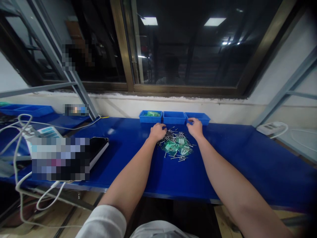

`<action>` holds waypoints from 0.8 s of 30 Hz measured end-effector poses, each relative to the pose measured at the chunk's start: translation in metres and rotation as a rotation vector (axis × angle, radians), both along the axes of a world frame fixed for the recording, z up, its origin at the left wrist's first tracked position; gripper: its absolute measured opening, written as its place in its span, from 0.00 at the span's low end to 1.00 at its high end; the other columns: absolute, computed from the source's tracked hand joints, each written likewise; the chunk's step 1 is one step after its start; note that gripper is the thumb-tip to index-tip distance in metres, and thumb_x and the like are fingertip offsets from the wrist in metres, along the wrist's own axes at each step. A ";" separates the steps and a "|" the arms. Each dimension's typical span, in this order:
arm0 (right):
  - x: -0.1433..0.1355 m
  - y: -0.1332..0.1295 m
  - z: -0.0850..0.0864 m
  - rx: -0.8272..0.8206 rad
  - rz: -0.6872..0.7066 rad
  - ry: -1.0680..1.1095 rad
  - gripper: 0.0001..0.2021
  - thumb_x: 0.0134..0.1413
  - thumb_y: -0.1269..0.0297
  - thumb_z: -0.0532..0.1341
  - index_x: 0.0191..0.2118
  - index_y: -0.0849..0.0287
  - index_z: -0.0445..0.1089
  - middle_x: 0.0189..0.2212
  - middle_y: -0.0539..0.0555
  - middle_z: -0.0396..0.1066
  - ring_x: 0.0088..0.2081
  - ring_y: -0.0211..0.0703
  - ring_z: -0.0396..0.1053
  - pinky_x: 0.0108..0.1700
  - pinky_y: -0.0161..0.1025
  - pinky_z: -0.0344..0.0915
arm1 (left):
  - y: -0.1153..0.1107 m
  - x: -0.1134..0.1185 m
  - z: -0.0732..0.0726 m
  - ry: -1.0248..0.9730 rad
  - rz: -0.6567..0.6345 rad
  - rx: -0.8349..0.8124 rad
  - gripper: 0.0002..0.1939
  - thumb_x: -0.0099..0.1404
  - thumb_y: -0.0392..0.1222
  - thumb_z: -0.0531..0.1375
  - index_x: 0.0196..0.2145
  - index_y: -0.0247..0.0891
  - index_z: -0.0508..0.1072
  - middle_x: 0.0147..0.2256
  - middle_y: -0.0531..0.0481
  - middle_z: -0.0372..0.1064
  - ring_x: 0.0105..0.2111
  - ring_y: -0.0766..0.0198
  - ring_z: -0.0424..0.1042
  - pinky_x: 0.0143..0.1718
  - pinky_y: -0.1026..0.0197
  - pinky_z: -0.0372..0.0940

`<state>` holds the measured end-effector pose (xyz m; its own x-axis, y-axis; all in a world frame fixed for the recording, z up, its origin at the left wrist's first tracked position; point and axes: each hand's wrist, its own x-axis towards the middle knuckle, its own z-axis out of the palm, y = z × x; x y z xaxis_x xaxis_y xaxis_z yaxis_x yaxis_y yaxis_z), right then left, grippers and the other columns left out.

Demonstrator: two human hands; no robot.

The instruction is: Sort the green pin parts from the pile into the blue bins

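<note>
Low in the frame I see my two bare arms reaching forward from white sleeves over the shiny blue bench (235, 158). At the left edge of the frame, white cables (19, 185) loop down past the bench edge, and a dark flat tablet (97, 147) lies on the bench in the middle left.

In the middle of the frame is a heap of thin silver metal pins mixed with small green plastic bags (176, 145). It lies on the bench between my hands. My left hand (158, 131) rests at the upper left edge of the heap, fingers curled down and narrow, touching the pins. I cannot tell if it holds any. My right hand (195, 128) is at the upper right of the heap, fingers bent down close together beside the pins. I cannot tell if it grips one.

Just past my hands, three small blue plastic trays (174, 117) stand in a row by the white wall. The left tray has green bags in it. Above them is a dark window (188, 46) with ceiling lights shining in the glass.
</note>
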<state>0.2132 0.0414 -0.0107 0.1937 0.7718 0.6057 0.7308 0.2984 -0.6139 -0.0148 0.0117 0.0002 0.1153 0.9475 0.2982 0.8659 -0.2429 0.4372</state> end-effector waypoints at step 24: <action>-0.012 0.003 -0.009 0.050 0.106 -0.324 0.16 0.49 0.69 0.55 0.45 0.58 0.70 0.44 0.60 0.60 0.45 0.52 0.57 0.50 0.50 0.58 | -0.001 0.006 0.001 -0.041 0.006 0.004 0.20 0.61 0.49 0.52 0.47 0.39 0.69 0.49 0.42 0.65 0.49 0.54 0.65 0.50 0.55 0.56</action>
<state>0.2014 0.0447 -0.0193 -0.0947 0.7454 0.6598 0.8490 0.4066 -0.3375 -0.0089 0.0104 0.0016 0.0975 0.9469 0.3064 0.8487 -0.2399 0.4714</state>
